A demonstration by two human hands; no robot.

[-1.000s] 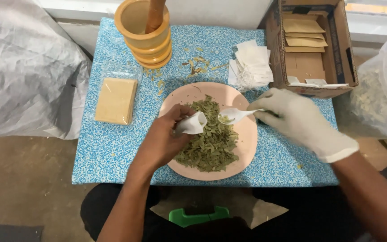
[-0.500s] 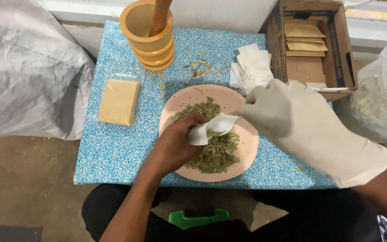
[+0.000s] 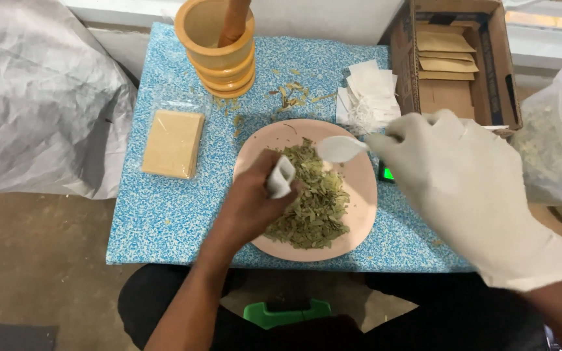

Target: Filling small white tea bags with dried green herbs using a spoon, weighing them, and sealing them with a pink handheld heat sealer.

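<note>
My bare left hand [image 3: 255, 201] rests over the left side of a pink plate [image 3: 362, 195] and pinches a small white paper sachet [image 3: 281, 177]. A heap of dried green leaves [image 3: 313, 201] fills the plate's middle. My right hand [image 3: 469, 188], in a white glove, is raised close to the camera and holds a white plastic spoon [image 3: 339, 148] above the plate's far edge. The spoon's bowl looks bare.
A wooden mortar with a pestle [image 3: 219, 39] stands at the back of the blue speckled table [image 3: 164, 214]. A clear packet of tan sheets [image 3: 173, 143] lies at left, loose white sachets [image 3: 372, 97] and a cardboard box of brown envelopes [image 3: 450, 58] at right, a plastic bag [image 3: 561, 136] far right.
My gloved right hand has lifted the spoon away from the sachet and towards the camera. My left hand has stayed over the plate with the sachet.
</note>
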